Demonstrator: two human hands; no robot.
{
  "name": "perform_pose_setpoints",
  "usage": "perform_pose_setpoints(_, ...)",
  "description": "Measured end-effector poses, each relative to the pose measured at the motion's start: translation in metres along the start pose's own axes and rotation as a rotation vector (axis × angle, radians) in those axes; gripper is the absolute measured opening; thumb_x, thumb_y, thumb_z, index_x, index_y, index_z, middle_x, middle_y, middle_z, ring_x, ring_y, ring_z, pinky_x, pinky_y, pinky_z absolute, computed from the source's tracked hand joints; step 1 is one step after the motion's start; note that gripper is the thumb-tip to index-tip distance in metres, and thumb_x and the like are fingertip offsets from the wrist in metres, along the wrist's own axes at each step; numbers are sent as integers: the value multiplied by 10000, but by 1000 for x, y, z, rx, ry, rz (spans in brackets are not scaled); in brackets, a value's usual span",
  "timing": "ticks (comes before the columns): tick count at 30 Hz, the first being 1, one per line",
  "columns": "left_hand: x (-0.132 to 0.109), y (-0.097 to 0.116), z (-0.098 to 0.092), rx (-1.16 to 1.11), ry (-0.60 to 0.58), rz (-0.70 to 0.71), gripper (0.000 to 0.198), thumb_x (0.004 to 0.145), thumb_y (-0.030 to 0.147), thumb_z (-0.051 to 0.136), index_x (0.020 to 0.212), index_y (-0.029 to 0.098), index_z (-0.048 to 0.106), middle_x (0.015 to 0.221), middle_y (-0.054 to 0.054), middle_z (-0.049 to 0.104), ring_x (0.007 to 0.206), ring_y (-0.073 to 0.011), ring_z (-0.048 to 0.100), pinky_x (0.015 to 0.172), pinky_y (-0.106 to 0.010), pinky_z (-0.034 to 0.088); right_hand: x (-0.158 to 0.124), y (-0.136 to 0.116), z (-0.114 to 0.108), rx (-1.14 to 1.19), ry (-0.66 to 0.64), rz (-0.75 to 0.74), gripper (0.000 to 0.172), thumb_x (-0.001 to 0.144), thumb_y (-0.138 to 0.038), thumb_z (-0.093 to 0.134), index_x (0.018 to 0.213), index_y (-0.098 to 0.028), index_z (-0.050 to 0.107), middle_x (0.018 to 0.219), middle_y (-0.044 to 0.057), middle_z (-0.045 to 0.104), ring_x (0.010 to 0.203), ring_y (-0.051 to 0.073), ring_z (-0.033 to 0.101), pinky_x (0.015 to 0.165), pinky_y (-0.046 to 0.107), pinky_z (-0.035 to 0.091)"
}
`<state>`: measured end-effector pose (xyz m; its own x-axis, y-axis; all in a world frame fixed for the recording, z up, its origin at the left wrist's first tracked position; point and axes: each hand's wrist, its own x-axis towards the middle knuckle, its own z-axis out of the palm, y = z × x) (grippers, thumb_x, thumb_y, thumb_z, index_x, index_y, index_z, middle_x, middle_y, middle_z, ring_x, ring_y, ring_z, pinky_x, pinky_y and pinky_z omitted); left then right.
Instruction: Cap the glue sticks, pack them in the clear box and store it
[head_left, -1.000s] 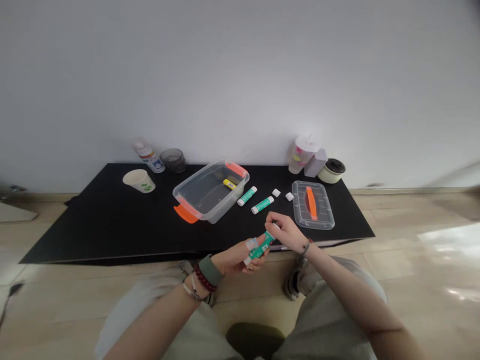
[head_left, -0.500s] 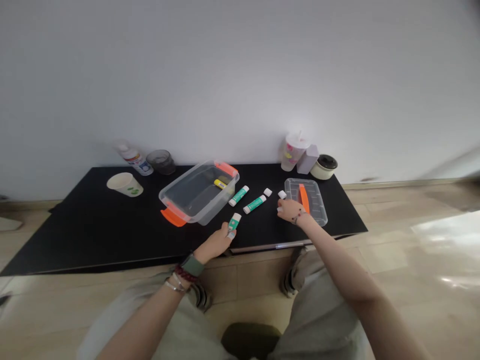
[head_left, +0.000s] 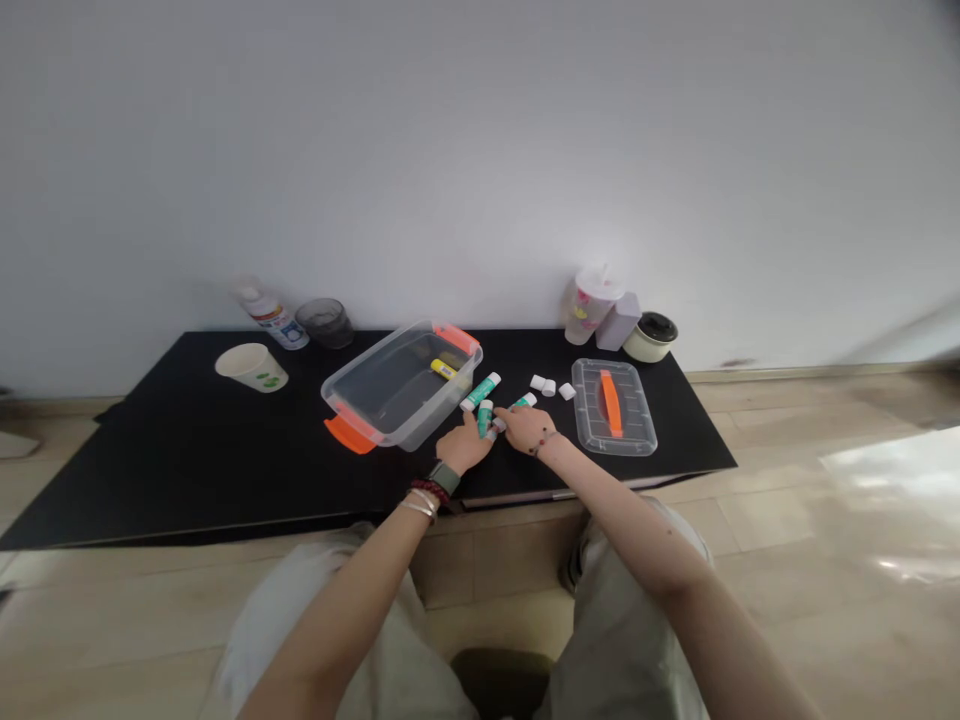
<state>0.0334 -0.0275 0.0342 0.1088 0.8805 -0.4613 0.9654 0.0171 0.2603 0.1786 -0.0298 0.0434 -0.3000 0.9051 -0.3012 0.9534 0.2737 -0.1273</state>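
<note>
My left hand (head_left: 463,446) is closed round a green-and-white glue stick (head_left: 485,416), held tilted just above the black tabletop. Right beside it, my right hand (head_left: 527,428) has its fingers closed over another glue stick (head_left: 523,402), which is mostly covered by the hand. A third glue stick (head_left: 481,391) lies against the near right side of the clear plastic box (head_left: 411,438). Inside that box is a yellow glue stick (head_left: 444,370). Three white caps lie beyond my right hand: one cap (head_left: 538,382), a second cap (head_left: 550,388) touching it, and a third cap (head_left: 568,392) near the lid.
A clear lid (head_left: 592,430) with an orange handle (head_left: 611,403) lies at right. Along the wall stand a tumbler (head_left: 591,308), a pale box (head_left: 619,322), a lidded pot (head_left: 649,340), a dark glass (head_left: 325,324) and a bottle (head_left: 274,316). A paper cup (head_left: 251,367) stands at left.
My right hand has left a white cap beside the other two and moved left to the lying glue stick. My left hand has moved up and right with its glue stick.
</note>
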Motion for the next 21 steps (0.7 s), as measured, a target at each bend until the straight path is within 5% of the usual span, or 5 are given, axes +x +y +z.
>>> perform_pose_setpoints(8, 11, 5, 1, -187, -48, 206, 637, 932, 481, 488, 1414, 82, 367, 1230, -201, 661, 1141, -301, 650, 855, -335, 482, -7, 30, -10, -64, -70, 215, 470, 948, -150, 409, 1376, -309, 520, 1315, 135, 580, 1166, 280, 580, 863, 387, 488)
perform_pose_setpoints(12, -7, 3, -10, -156, -25, 274, 551, 939, 408, 486, 1398, 110, 428, 1184, -157, 687, 1107, -276, 656, 860, -336, 489, -13, 32, -32, -68, 67, 278, 462, 962, -137, 345, 1343, -282, 564, 1294, 147, 576, 1130, 297, 587, 834, 395, 488)
perform_pose_setpoints(17, -51, -8, -24, 59, -44, 379, 419, 952, 377, 457, 1307, 173, 549, 1210, -157, 683, 1102, -319, 660, 858, -413, 507, 10, -8, -87, 83, 408, 100, 384, 977, -160, 335, 1227, -203, 624, 1186, 117, 638, 1060, 238, 610, 848, 324, 480)
perform_pose_setpoints(21, -75, -25, -24, 227, -128, 355, 352, 928, 347, 503, 1180, 144, 643, 1145, -208, 700, 1076, -361, 672, 837, -441, 511, 61, -66, -113, 88, 365, -144, 363, 968, -135, 382, 1235, -161, 626, 1231, 122, 643, 1098, 224, 602, 950, 343, 462)
